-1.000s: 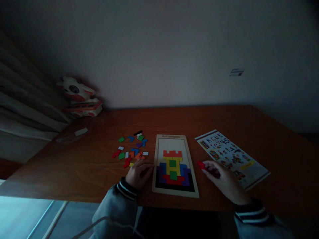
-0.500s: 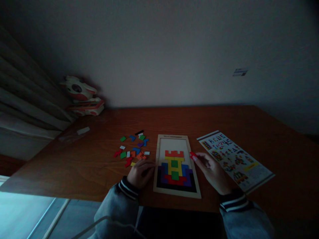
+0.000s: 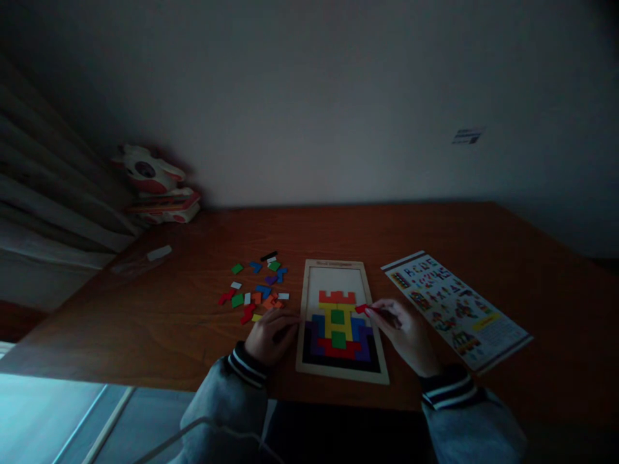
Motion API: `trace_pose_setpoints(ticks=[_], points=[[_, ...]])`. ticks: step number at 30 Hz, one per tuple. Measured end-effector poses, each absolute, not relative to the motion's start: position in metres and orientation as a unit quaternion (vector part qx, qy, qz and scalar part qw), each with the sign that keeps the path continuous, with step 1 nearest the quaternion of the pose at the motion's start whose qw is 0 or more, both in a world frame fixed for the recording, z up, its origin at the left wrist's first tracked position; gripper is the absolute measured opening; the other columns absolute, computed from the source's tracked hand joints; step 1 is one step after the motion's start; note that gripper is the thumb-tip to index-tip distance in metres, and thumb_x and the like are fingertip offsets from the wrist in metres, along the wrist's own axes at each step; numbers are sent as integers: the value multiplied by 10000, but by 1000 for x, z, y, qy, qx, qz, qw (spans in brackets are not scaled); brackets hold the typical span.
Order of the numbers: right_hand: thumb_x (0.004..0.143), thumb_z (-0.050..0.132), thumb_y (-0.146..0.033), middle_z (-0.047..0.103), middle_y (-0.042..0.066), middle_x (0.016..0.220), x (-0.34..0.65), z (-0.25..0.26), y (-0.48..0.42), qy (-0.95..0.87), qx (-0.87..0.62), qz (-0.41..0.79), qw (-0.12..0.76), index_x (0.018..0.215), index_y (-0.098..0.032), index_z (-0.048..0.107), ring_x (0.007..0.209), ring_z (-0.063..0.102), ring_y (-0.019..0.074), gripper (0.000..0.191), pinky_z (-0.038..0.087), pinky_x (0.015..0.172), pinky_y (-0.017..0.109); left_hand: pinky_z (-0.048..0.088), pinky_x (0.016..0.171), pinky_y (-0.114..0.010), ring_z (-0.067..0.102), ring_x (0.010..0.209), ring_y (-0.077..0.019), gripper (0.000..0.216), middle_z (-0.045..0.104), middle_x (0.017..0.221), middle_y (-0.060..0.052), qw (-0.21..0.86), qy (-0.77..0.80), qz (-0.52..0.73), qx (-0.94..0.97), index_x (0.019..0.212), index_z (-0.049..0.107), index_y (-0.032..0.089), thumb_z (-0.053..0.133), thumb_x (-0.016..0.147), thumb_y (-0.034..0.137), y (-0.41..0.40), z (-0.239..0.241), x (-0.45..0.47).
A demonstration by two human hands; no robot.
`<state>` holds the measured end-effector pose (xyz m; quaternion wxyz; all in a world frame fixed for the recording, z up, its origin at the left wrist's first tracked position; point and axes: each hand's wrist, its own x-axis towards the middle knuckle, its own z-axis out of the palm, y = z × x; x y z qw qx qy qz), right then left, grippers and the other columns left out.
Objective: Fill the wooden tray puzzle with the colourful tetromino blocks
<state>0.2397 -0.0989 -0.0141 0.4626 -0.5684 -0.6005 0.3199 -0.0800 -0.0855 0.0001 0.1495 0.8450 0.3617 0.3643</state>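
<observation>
Pinching a red piece (image 3: 360, 309), the right hand (image 3: 404, 327) now brings it from the right to over the tray (image 3: 338, 373), the half-curled, seemingly empty left hand (image 3: 269, 336) at its left.

The place looks like a room in a home, dimly lit. A broad wooden table (image 3: 411, 232) stands against a plain grey wall (image 3: 309, 103) with a small label (image 3: 468, 136) at the right. A gathered curtain (image 3: 53, 167) hangs at the left, and beside it, at the table's far left, sits a white and red animal-shaped toy (image 3: 153, 183). Nearer, a framed puzzle board (image 3: 333, 278), brightly coloured loose pieces (image 3: 237, 300) and a printed sheet (image 3: 459, 309) lie on the wood, playthings of a household kind.
</observation>
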Motion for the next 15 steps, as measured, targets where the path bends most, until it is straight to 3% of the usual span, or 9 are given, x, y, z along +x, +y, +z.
trace_pose_setpoints(ticks=[5,11,15], points=[[901,622,-455,759,71,1052,242,-11,-100,-627,-565,287,453,1052,-242,709,981,720,246,276,598,868,397,594,833,-342,707,919,-197,198,746,995,-99,148,359,365,846,1029,716,174,564,910,126,-85,2,-79],[929,565,-336,743,69,1026,243,-4,-99,-701,-518,216,440,972,-250,705,993,696,243,170,568,902,415,592,846,-357,705,928,-202,197,743,1003,-97,149,361,364,846,1033,714,181,566,911,137,-85,1,-80],[935,548,-324,724,75,1086,242,-3,-100,-709,-509,240,425,1020,-248,691,1040,681,238,182,568,914,398,593,854,-348,702,930,-197,195,740,999,-98,156,366,364,842,1033,715,181,566,914,144,-86,1,-81]])
